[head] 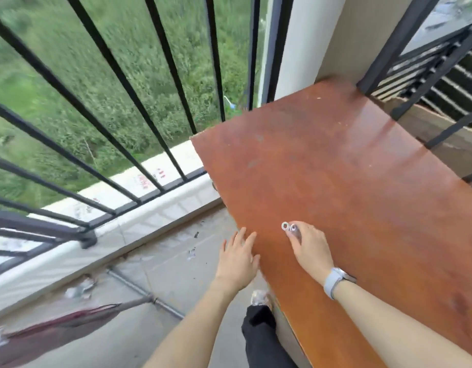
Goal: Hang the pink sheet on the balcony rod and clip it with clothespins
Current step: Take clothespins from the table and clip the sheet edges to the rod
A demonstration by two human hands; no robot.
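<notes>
Two hands reach over one reddish-brown table point(349, 181). The left hand point(237, 257) lies with fingers straight and slightly spread at the table's near edge. The right hand point(307, 248), with one pale watch point(335, 281) on its wrist, curls around two clear clothespins point(290, 228) whose ring ends protrude. One dark-pink sheet point(57, 328) lies on the floor, lower left, beside one metal rod point(144, 292).

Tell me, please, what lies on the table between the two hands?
Nothing: in the head view, only bare table separates the left hand from the right hand gripping the clothespins.
</notes>
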